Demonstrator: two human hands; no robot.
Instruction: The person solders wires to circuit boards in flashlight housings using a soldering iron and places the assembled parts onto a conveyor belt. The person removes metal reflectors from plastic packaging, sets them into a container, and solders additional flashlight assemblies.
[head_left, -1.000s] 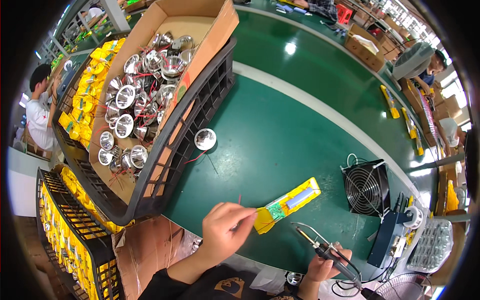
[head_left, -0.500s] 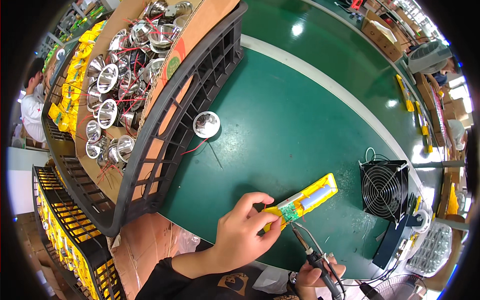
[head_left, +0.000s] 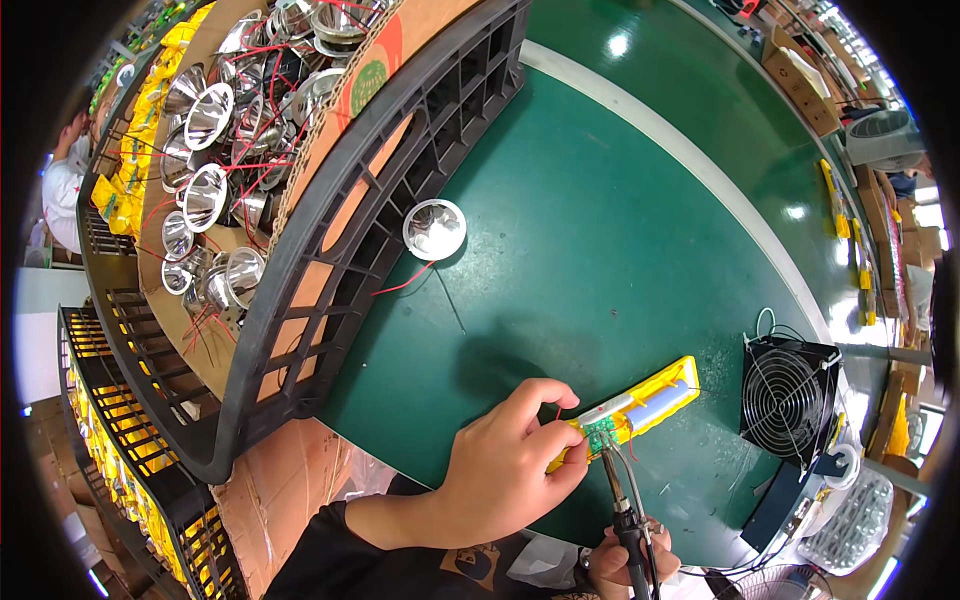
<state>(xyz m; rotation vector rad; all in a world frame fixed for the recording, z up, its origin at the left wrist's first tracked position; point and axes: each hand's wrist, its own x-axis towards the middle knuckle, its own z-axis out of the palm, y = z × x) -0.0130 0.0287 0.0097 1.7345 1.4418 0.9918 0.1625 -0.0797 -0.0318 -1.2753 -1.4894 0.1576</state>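
An open yellow plastic housing point(head_left: 683, 374) lies slantwise on the green table, with a blue cylindrical battery cell point(head_left: 655, 402) and a small green circuit board point(head_left: 601, 434) inside. My left hand point(head_left: 510, 455) is closed around its near left end; a short red wire shows beside the index finger. In my right hand point(head_left: 625, 562) is a soldering iron point(head_left: 624, 520), pointing up with its tip at the circuit board. Whether the tip touches the board I cannot tell. Left of the far middle sits a round silver reflector cup point(head_left: 435, 230) with a white rim and red and black wires.
A black plastic crate point(head_left: 345, 225) holding a carton of wired reflector cups point(head_left: 207, 198) stands at the left. Yellow parts point(head_left: 125, 190) fill the space behind it, and another crate point(head_left: 150, 480) sits lower. A black fan point(head_left: 787, 400) is at the table's right edge.
The view has shifted, moving most things in the picture. The soldering iron now stands more upright, its tip closer over the circuit board. My left hand keeps its grip.
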